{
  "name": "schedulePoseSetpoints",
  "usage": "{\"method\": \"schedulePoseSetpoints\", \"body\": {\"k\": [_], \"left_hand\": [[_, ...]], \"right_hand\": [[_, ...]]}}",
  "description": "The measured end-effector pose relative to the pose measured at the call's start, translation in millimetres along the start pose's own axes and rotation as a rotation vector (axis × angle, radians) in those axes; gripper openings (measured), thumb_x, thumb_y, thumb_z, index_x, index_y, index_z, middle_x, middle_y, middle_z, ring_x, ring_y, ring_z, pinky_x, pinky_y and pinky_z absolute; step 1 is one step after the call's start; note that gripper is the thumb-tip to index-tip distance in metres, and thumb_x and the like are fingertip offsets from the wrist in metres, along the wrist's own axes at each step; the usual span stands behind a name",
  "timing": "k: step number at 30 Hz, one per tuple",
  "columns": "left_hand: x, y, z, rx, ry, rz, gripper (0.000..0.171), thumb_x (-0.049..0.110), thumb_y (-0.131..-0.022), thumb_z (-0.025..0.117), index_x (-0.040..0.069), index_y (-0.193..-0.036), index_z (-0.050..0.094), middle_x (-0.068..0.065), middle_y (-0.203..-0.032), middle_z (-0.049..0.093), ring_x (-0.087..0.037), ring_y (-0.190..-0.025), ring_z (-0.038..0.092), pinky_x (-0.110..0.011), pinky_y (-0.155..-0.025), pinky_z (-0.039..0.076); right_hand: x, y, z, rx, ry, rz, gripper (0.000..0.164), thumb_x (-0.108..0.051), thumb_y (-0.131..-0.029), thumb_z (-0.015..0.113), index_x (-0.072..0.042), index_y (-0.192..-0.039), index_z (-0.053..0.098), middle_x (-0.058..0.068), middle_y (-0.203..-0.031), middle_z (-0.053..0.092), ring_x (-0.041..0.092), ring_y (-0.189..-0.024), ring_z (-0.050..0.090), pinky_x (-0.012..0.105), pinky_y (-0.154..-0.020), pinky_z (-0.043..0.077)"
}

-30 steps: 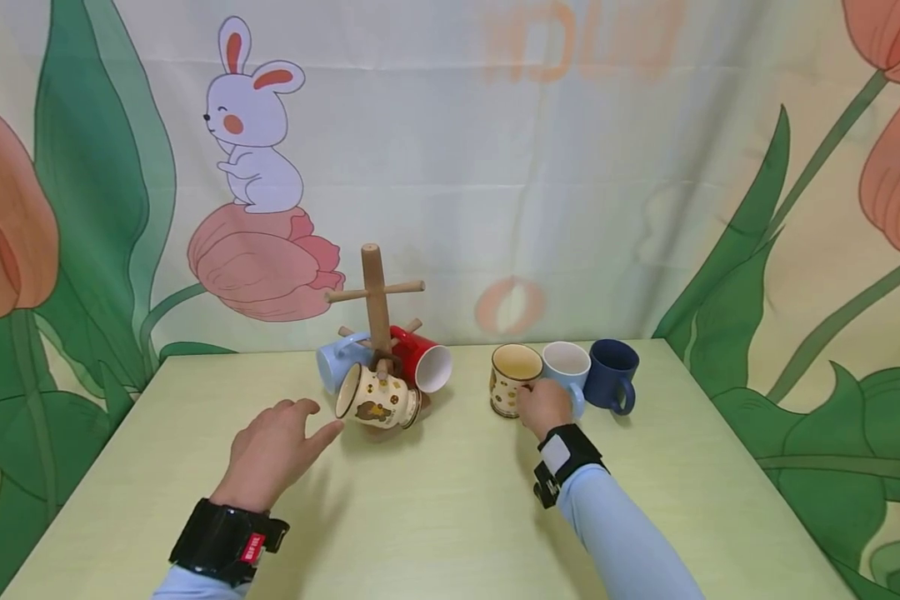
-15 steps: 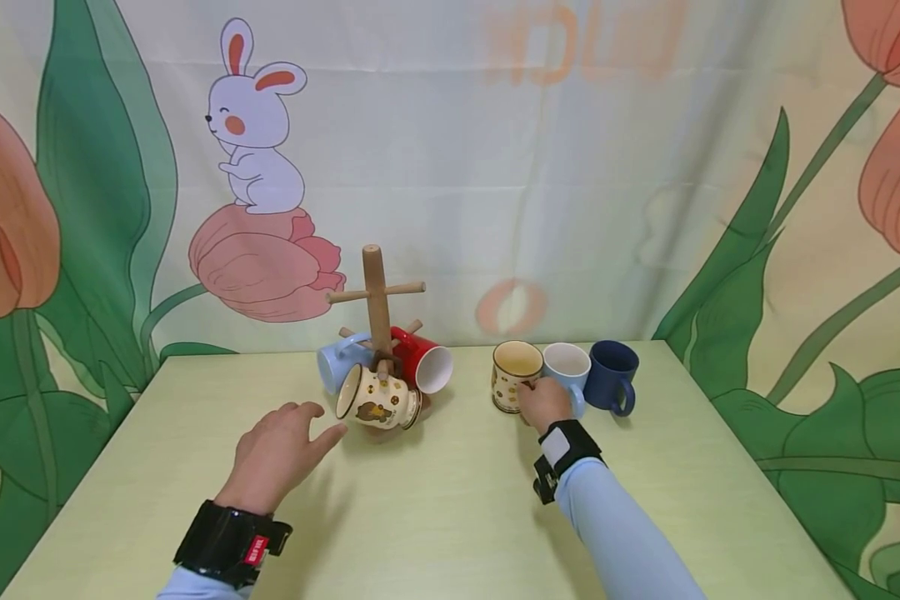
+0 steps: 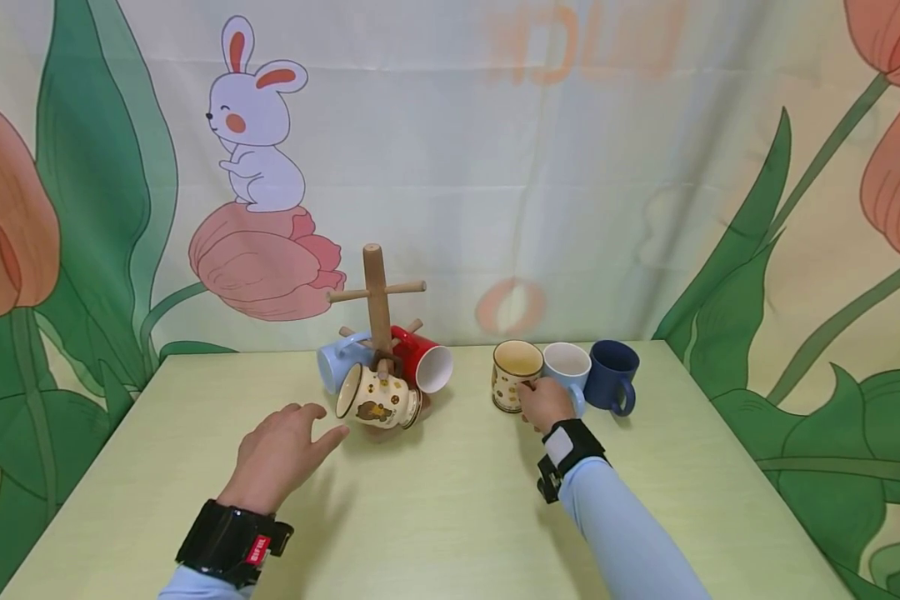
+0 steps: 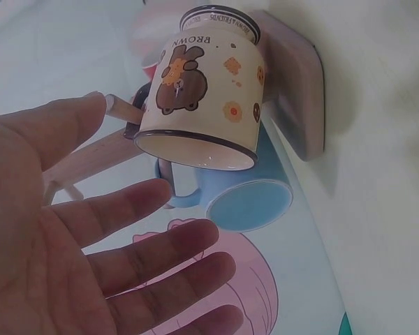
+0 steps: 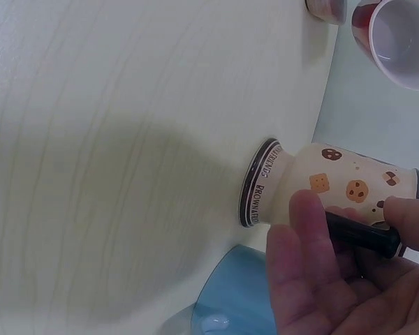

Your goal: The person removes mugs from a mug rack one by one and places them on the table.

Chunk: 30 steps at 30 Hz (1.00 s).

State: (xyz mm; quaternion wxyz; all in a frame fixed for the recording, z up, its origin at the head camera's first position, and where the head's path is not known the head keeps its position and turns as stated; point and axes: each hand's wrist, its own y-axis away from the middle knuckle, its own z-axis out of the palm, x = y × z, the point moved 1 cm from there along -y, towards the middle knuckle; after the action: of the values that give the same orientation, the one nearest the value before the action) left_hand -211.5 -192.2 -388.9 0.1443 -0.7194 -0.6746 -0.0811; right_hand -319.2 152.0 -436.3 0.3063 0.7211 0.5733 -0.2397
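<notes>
My right hand [image 3: 547, 406] grips a cream mug [image 3: 508, 387] with brown cookie prints by its dark handle [image 5: 359, 234]; the mug is upright on the right side of the table. In the right wrist view the thumb lies at one end of the handle and the fingers curl about it. My left hand [image 3: 277, 458], spread and holding nothing, hovers left of a matching cream mug [image 3: 378, 400] with a bear print. That mug hangs tilted from a wooden mug tree [image 3: 375, 292]. In the left wrist view the fingers [image 4: 167, 244] stay apart from its rim.
A light blue mug [image 3: 339, 367] and a red mug [image 3: 423, 362] also hang on the mug tree, whose upper pegs are bare. Right of my right hand stand a light blue mug [image 3: 567, 360] and a navy mug [image 3: 612, 373]. A printed cloth [image 3: 435, 167] hangs behind the table [image 3: 450, 517].
The cream mug in my right hand has shifted very slightly up and to the right in the head view. My left hand has drifted a little rightward; the other mugs are unmoved.
</notes>
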Motion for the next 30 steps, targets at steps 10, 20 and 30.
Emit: {"method": "schedulePoseSetpoints", "body": {"k": [10,20,30], "left_hand": [[-1.6,0.8,1.5,0.004,0.008,0.008,0.053,0.045,-0.093,0.065,-0.002,-0.119,0.066,-0.021,-0.109,0.066,-0.039,-0.099,0.064,-0.056,-0.076,0.054],[-2.7,2.1,7.4,-0.014,0.024,-0.004,0.054,0.045,-0.093,0.065,-0.002,-0.119,0.066,-0.021,-0.109,0.067,-0.039,-0.099,0.064,-0.055,-0.075,0.054],[-3.0,2.5,14.0,-0.022,0.03,-0.001,0.054,0.045,-0.094,0.063,-0.002,-0.12,0.066,-0.022,-0.111,0.067,-0.04,-0.102,0.063,-0.055,-0.077,0.053]], "right_hand": [[3.1,-0.3,-0.1,-0.005,-0.025,-0.021,0.034,-0.027,-0.104,0.049,0.001,-0.099,0.067,0.009,-0.074,0.062,0.02,-0.06,0.054,0.028,-0.05,0.045],[2.8,4.7,4.1,0.048,-0.027,-0.02,0.034,-0.028,-0.102,0.053,-0.003,-0.12,0.067,0.011,-0.091,0.066,0.024,-0.076,0.06,0.032,-0.06,0.047],[5.7,21.8,2.2,0.119,-0.001,-0.115,0.033,-0.028,-0.1,0.056,-0.007,-0.075,0.059,0.006,-0.072,0.056,0.024,-0.068,0.054,0.033,-0.057,0.04]]}}
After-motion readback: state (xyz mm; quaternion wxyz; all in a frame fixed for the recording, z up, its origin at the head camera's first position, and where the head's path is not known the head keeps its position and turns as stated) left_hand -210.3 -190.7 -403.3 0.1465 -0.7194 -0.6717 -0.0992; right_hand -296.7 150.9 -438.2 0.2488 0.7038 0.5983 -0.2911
